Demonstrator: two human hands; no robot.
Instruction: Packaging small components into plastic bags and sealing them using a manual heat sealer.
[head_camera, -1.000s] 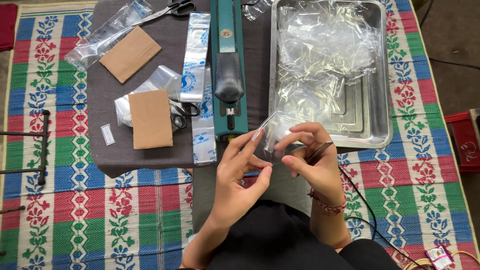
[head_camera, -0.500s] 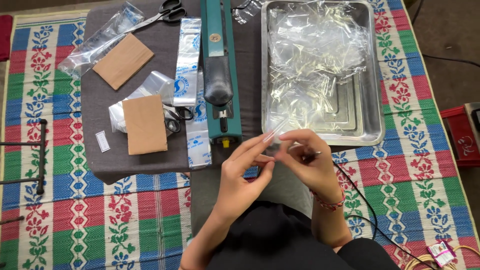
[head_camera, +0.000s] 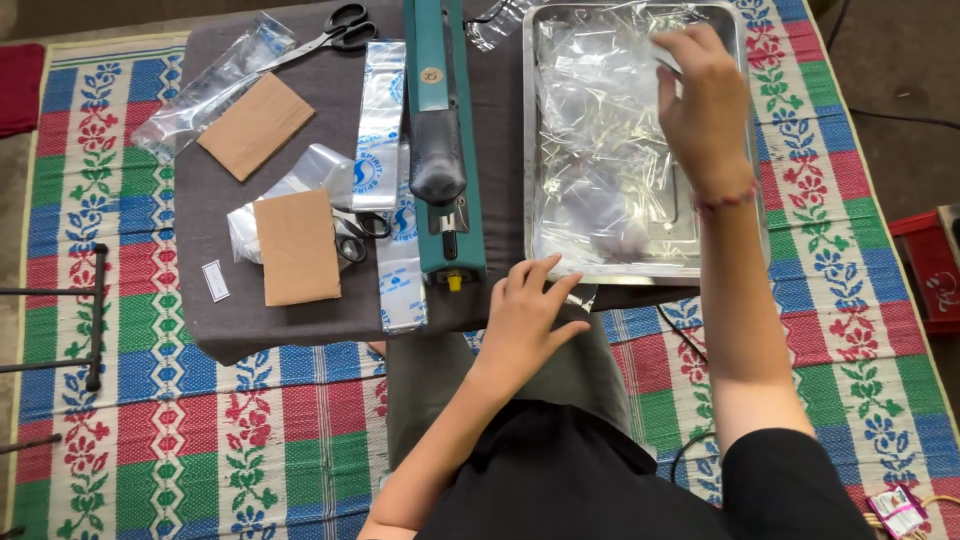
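Upper right of the frame, our right hand (head_camera: 705, 105) reaches loosely open into the shiny rectangular metal tray (head_camera: 752, 215) over the clear crinkly plastic bags (head_camera: 600, 130), while our left hand (head_camera: 527, 315) rests open-fingered, gripping nothing, on the worktop edge beside the teal heat sealer (head_camera: 440, 150).

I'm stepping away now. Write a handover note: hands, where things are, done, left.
Left hand: empty, resting by the near rim of the metal tray.
Right hand: over the tray, on the clear bags; grip unclear.
Teal heat sealer lies left of the tray; bag strips, cardboard pieces and scissors further left.
Done: clear bags piled in tray.
Left: strips not yet used.
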